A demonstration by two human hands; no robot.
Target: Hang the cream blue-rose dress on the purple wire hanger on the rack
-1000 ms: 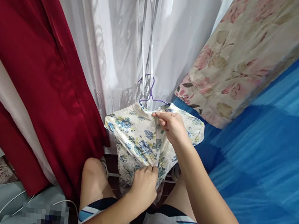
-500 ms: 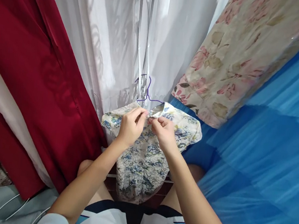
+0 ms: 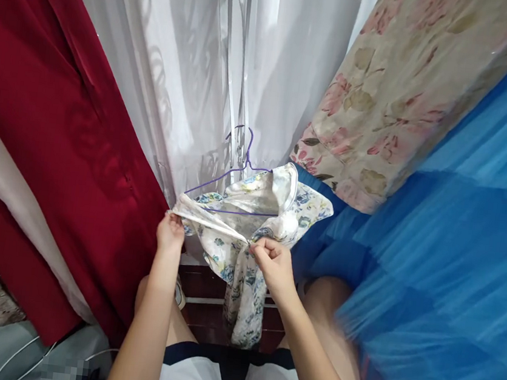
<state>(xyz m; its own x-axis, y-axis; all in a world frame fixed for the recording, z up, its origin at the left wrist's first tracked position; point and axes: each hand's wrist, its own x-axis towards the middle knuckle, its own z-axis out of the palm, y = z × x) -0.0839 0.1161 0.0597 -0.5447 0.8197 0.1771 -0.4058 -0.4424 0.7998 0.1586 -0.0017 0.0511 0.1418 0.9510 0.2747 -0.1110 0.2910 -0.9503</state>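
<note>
A white blouse with a blue floral print [image 3: 222, 256] hangs in front of me on a thin purple hanger [image 3: 249, 153]. Its neck gapes wide, and the hanger's lower bar shows inside the opening. My left hand [image 3: 170, 231] is closed on the blouse's left shoulder edge, drawn out to the side near the red cloth. The fingers of my right hand [image 3: 271, 258] pinch the front edge of the neckline near the middle. Below the hands the lower part of the blouse hangs bunched and narrow between my knees.
White curtain-like fabric [image 3: 286, 65] with white straps [image 3: 232, 53] hangs behind the hanger. Dark red cloth [image 3: 59, 131] drapes on the left. A pink-flowered fabric [image 3: 382, 101] and blue tulle [image 3: 446, 267] hang on the right. White wire hangers [image 3: 17, 355] lie on grey cloth at lower left.
My left hand has moved left and down from the collar to the shoulder edge, pulling it outward. My right hand has moved down with the neckline. The neck has opened wide, exposing the hanger.
</note>
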